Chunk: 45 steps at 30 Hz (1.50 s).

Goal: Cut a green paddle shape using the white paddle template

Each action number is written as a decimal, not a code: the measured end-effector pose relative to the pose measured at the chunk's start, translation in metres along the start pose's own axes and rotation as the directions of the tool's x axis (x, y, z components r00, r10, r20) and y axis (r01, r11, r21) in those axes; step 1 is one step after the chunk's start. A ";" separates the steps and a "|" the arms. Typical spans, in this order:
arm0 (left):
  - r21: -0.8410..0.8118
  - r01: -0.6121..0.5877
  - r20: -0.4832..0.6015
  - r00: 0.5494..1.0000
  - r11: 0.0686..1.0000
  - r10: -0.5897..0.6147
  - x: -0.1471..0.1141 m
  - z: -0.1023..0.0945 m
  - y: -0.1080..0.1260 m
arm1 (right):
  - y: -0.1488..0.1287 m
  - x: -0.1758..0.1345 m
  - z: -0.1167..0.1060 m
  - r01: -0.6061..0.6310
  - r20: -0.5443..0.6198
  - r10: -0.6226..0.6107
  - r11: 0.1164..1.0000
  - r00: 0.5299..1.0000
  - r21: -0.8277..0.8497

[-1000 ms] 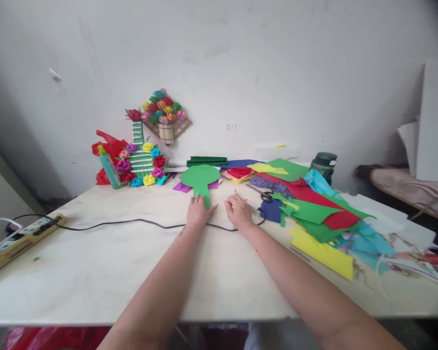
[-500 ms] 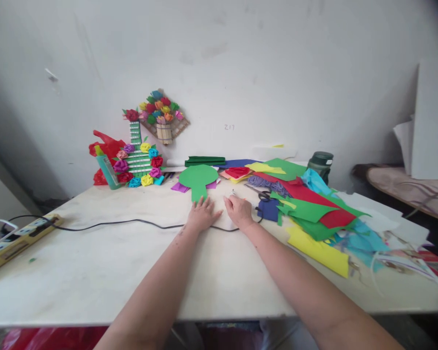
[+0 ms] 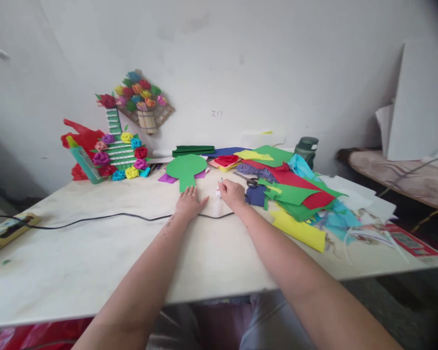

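Note:
A green paper cutout (image 3: 186,166), a round top on a narrow stem, lies over purple paper (image 3: 167,179) on the table. My left hand (image 3: 189,202) rests flat with its fingers spread, their tips at the lower end of the stem. To its right my right hand (image 3: 233,193) is closed, fingers pinched on a small white object (image 3: 218,192) whose kind I cannot make out. A black cord (image 3: 131,215) runs across the table under my hands. Dark-handled scissors (image 3: 253,182) and a dark blue paper piece (image 3: 256,197) lie just right of my right hand.
Green, red and yellow paper (image 3: 299,232) is heaped on the right, with a dark green bottle (image 3: 306,149) behind. At left stand a paper-flower guitar (image 3: 121,154), a glue bottle (image 3: 85,163) and a power strip (image 3: 12,231). A flower-basket decoration (image 3: 146,121) leans against the wall.
The whole view has shifted, so things appear farther left and higher. My left hand stays by the stem. The white object beside my right fingers shows more clearly now.

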<state>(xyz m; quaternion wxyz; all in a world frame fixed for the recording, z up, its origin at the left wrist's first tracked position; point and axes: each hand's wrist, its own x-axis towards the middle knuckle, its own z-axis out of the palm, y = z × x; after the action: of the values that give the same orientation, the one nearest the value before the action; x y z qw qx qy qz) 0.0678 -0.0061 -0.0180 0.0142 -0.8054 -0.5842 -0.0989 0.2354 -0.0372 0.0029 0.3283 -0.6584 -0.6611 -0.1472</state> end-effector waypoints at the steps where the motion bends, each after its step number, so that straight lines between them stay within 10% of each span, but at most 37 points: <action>1: -0.001 -0.003 0.004 1.000 1.000 0.003 0.000 0.000 0.000 | 0.000 0.000 0.000 -0.001 0.007 0.001 1.000 1.000 -0.002; 9: 0.029 0.061 -0.009 0.998 0.998 -0.060 -0.002 -0.002 0.002 | 0.004 0.002 0.003 -0.021 0.020 0.021 1.000 1.000 0.004; 17: 0.070 -0.120 -0.343 0.929 0.990 0.137 -0.006 -0.012 0.011 | 0.009 0.006 -0.001 -0.099 0.054 0.098 0.995 0.994 0.014; 25: -0.033 -0.092 -0.269 0.960 0.995 0.080 -0.004 -0.011 0.010 | 0.037 0.017 -0.012 -0.273 -0.092 0.283 0.956 0.955 0.108; 32: -0.066 0.010 -0.139 0.990 0.998 -0.019 0.000 -0.006 0.004 | 0.050 0.026 -0.029 -0.250 0.317 0.252 0.967 0.914 -0.049; 37: -0.070 0.033 -0.045 0.998 0.997 -0.036 0.001 -0.002 0.001 | 0.048 0.025 -0.029 -0.092 0.577 0.160 0.985 0.801 -0.146; 45: -0.069 0.062 -0.014 0.998 0.996 -0.064 0.000 0.000 0.001 | 0.041 0.017 -0.005 -0.021 0.507 0.097 0.988 0.857 -0.154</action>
<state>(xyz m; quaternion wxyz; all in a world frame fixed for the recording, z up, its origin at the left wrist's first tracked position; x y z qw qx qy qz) 0.0685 -0.0061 -0.0176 -0.0120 -0.7858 -0.6054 -0.1258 0.2781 -0.0231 0.0078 0.0971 -0.7156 -0.6917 -0.0036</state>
